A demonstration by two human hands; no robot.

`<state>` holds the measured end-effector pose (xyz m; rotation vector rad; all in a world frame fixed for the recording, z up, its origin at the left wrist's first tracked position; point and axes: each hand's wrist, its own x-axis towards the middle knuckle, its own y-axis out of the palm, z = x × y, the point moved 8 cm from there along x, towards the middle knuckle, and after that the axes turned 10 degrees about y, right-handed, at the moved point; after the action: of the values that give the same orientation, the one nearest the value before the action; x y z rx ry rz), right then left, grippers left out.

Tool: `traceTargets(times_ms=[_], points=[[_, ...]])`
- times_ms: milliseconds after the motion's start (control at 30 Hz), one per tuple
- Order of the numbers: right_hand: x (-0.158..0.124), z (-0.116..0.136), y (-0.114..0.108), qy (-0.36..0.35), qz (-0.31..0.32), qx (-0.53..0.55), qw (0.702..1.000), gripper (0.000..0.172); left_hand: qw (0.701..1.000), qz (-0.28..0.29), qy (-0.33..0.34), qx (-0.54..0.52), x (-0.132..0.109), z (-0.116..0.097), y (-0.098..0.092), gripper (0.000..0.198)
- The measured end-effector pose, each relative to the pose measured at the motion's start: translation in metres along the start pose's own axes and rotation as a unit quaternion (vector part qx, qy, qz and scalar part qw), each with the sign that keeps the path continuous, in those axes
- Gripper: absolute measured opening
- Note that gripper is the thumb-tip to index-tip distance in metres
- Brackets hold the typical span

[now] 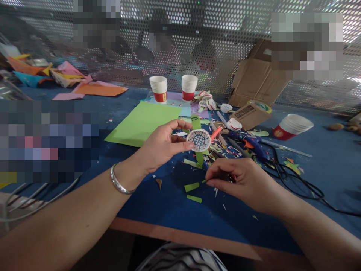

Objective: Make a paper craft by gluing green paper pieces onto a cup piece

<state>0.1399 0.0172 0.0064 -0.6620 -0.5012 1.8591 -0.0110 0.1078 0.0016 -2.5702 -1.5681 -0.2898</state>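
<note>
My left hand (162,145), with a silver bangle on the wrist, is closed on a small round white paper disc (199,140) with a blue grid drawn on it; a green paper strip (196,122) is fixed behind the disc. My right hand (239,178) is lower and to the right, just above the blue table (169,207). Its fingers are pinched on a small green paper piece (203,181). Loose green strips (192,187) lie between the two hands.
A green paper sheet (142,122) lies behind the left hand. Two paper cup stacks (158,89) stand at the back, a tipped stack (291,126) at the right. A blue glue gun (254,145) with a black cable, paper scraps, cut cup bottoms and a cardboard box (254,81) crowd the right side.
</note>
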Motion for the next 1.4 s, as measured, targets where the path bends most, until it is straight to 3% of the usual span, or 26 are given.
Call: traceTargets(times_ms=[333, 500, 667, 833, 1033, 1233, 1400], points=[[0.002, -0.007, 0.004, 0.029, 0.020, 0.037, 0.999, 0.007, 1.000, -0.001, -0.002, 0.001, -0.001, 0.001, 0.001, 0.042], [0.002, -0.008, 0.006, 0.038, 0.033, 0.051, 0.997, 0.016, 1.000, 0.006, 0.007, 0.004, 0.000, 0.000, 0.002, 0.041], [0.000, 0.005, 0.006, -0.028, 0.012, -0.048, 0.998, 0.020, 1.000, 0.006, 0.015, 0.018, 0.000, -0.002, 0.003, 0.039], [-0.004, 0.011, 0.005, -0.085, 0.008, -0.042, 0.995, 0.015, 1.000, 0.007, 0.006, 0.017, -0.001, -0.003, 0.004, 0.037], [-0.006, 0.012, 0.000, -0.084, -0.012, -0.037, 0.996, 0.017, 1.000, 0.024, -0.003, 0.008, -0.002, -0.002, 0.007, 0.036], [0.000, 0.004, 0.001, -0.027, 0.002, -0.068, 0.997, 0.013, 1.000, 0.026, 0.001, 0.010, -0.001, -0.001, 0.007, 0.036], [-0.002, 0.007, 0.004, -0.076, 0.001, -0.066, 0.995, 0.017, 0.999, 0.031, -0.004, 0.005, -0.002, -0.002, 0.009, 0.034]])
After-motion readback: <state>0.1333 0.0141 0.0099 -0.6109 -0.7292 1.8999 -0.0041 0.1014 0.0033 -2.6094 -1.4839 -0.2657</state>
